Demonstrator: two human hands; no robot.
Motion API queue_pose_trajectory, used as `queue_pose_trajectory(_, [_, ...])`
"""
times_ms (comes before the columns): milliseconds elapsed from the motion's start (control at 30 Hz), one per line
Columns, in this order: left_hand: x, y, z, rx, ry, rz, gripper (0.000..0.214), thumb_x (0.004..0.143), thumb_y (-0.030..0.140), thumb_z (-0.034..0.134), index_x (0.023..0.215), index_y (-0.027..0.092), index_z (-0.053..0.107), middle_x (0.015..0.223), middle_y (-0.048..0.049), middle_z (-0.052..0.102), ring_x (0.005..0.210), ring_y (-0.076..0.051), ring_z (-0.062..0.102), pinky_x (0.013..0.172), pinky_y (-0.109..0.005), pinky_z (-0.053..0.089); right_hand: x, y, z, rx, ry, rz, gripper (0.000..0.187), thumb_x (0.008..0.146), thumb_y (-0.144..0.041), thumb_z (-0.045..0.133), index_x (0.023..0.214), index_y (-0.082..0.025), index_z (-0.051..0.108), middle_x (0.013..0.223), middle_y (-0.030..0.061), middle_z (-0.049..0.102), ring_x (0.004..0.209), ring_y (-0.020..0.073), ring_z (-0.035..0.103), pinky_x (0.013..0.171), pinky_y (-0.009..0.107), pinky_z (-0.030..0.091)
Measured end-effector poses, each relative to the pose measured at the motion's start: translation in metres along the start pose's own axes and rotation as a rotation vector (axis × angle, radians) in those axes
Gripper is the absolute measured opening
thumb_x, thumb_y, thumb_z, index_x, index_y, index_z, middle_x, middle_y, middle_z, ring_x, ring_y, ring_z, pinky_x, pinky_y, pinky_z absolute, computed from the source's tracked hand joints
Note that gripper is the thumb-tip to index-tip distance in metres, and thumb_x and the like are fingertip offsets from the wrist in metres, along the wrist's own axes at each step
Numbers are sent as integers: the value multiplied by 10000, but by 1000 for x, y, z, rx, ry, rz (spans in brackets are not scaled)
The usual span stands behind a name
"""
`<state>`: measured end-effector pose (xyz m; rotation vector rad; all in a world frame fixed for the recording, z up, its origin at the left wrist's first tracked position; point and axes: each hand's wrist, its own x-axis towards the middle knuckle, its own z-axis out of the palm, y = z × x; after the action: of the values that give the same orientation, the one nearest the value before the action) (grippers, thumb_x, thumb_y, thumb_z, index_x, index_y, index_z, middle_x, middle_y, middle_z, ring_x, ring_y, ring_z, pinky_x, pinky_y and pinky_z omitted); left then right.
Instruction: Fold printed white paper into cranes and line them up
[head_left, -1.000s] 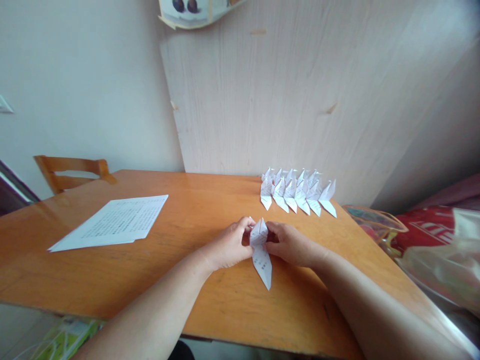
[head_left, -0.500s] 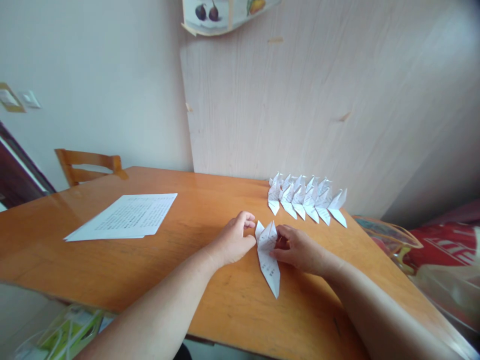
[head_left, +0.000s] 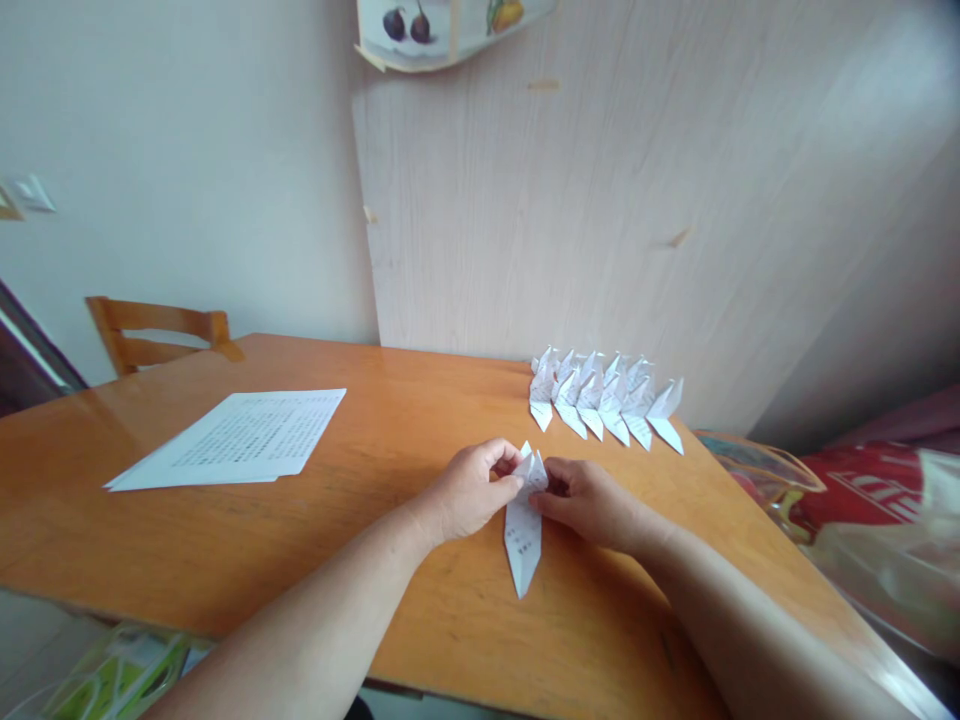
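Note:
A folded white paper piece [head_left: 523,535] with print on it lies on the orange wooden table [head_left: 390,440], its long point towards me. My left hand [head_left: 471,490] pinches its upper left flap. My right hand [head_left: 585,500] pinches the upper right part, fingers closed on the paper. Behind them, near the table's back edge, stands a row of several finished folded paper pieces [head_left: 604,400].
A stack of printed sheets [head_left: 240,438] lies on the table's left. A wooden chair [head_left: 154,328] stands at the far left corner. A pale wood panel [head_left: 600,180] leans behind the table. Plastic bags [head_left: 862,520] sit off the right edge.
My left hand has come back onto the paper's upper flap after being just off it. The paper has turned so that its long point aims straight at me.

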<state>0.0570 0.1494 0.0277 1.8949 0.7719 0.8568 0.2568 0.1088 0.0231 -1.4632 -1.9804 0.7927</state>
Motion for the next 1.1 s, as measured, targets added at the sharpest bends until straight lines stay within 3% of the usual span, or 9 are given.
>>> queue_pose_trajectory(267, [0,0,0,-108,33,-18,113,848,241,641,932,168,624,914,-23,650,855,-158,600,796,-283,480,-2,-6,0,34,7,-10,113,801,-227,614,738,-195,526,679,-43,509,626,118,443,553,243,324])
queue_pose_trajectory(567, [1,-2,-1,-216,-13,-45,142,849,251,666,957,169,626,964,-30,654,888,-160,599,826,-285,479,-3,-8,-5,55,65,-11,92,837,-281,613,809,-198,586,689,-38,525,616,118,439,568,247,341])
queue_pose_trajectory(933, [2,-13,-2,-128,-18,-82,187,893,351,629,871,165,627,837,-7,629,772,-143,575,733,-269,459,1,-3,10,-61,66,12,144,799,-240,608,698,-196,516,630,-48,497,580,108,426,528,245,286])
queue_pose_trajectory(1100, [1,-10,-2,-106,-6,-75,179,879,338,635,833,168,611,789,8,603,737,-134,547,704,-260,439,3,0,13,-22,52,60,128,803,-294,636,738,-188,607,621,-45,502,580,109,428,544,233,320])
